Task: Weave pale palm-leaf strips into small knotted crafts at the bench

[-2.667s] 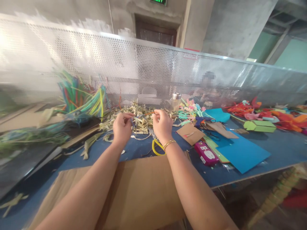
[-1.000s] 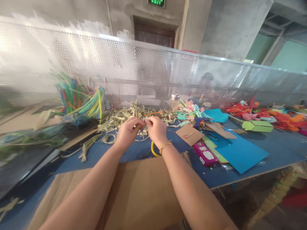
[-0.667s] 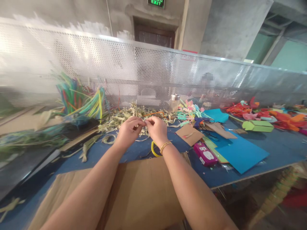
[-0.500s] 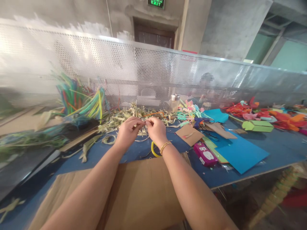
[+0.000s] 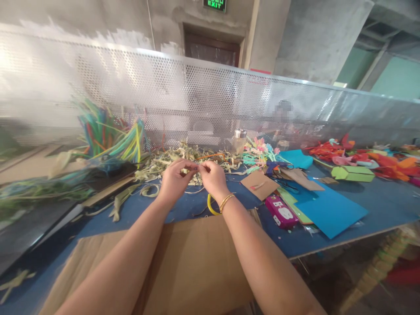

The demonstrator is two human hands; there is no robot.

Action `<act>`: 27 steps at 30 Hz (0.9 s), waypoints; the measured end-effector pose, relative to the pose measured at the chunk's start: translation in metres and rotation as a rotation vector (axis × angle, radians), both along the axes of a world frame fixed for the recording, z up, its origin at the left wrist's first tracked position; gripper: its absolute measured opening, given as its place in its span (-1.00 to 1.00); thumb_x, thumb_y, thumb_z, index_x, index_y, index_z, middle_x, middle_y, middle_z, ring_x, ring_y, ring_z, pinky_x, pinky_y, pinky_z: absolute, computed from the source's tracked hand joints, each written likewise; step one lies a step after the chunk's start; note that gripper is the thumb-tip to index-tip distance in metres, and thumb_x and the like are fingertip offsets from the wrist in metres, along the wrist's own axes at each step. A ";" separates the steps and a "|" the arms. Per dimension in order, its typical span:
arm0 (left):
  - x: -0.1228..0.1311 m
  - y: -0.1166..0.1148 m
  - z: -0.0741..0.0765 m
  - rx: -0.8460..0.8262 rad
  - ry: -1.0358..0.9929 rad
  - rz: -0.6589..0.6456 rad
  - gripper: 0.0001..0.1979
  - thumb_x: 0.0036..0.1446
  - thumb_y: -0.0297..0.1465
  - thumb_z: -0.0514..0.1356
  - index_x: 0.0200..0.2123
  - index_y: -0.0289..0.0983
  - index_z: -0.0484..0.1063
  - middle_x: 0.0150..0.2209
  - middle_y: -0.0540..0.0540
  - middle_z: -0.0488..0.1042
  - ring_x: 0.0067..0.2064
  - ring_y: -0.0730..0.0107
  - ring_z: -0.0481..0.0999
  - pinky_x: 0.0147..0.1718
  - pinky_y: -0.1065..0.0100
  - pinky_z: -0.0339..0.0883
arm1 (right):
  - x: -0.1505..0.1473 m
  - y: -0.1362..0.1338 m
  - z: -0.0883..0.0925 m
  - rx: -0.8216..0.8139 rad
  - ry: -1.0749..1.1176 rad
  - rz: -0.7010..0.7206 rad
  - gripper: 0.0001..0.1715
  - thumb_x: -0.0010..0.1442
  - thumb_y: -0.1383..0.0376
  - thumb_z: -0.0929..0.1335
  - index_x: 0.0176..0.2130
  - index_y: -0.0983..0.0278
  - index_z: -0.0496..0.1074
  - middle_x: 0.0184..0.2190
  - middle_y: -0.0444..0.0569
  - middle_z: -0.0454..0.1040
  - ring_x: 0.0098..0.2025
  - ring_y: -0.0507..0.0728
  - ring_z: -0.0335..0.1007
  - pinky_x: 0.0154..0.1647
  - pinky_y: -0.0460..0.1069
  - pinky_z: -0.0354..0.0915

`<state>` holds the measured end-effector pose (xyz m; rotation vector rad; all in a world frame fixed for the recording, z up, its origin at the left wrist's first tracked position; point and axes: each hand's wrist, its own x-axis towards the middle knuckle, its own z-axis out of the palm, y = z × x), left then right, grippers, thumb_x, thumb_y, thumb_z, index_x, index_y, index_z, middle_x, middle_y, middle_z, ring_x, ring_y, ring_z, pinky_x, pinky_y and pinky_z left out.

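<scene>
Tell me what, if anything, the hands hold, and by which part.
The left hand and right hand pinch close together, but any held thing, and its gripped part, is too small to tell.

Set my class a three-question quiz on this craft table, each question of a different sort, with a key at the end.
1. Multiple choice. Which wrist wears the gold bracelet?
A) Left
B) Right
C) Both

2. True or false. The left hand and right hand are held close together, with the heap of pale strips behind them as the camera sees it.

3. Short answer. What colour is the box with white markings that lies to the right of the right hand?

Key: 1. B; 2. True; 3. Purple.
</scene>
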<state>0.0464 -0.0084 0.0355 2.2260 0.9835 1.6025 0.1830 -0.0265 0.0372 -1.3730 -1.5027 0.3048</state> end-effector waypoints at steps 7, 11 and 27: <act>0.000 0.002 0.000 0.001 0.008 -0.007 -0.87 0.02 -0.41 0.21 -0.31 -0.24 0.53 -0.28 -0.10 0.49 -0.29 0.38 0.46 -0.42 0.42 0.36 | -0.001 0.000 -0.001 -0.031 0.029 0.030 -0.76 0.14 0.18 0.31 -0.39 0.23 0.51 -0.48 -0.12 0.51 -0.41 0.04 0.37 -0.36 -0.09 0.19; 0.001 0.000 0.001 -0.001 0.040 -0.048 -0.84 0.02 -0.44 0.19 -0.29 -0.24 0.53 -0.27 -0.11 0.47 -0.27 0.38 0.45 -0.47 0.46 0.35 | 0.000 -0.003 0.002 -0.001 -0.065 -0.030 -0.83 0.08 0.22 0.35 -0.41 0.23 0.52 -0.44 -0.10 0.53 -0.37 0.06 0.39 -0.34 -0.09 0.19; -0.003 0.004 -0.002 0.000 -0.018 0.001 -0.92 0.05 -0.38 0.19 -0.38 -0.24 0.47 -0.31 -0.09 0.44 -0.32 0.40 0.44 -0.44 0.42 0.35 | -0.001 0.010 -0.005 -0.111 0.333 0.138 -0.80 -0.02 0.22 0.27 -0.60 0.25 0.32 -0.69 -0.24 0.23 -0.58 -0.02 0.15 -0.55 -0.12 0.03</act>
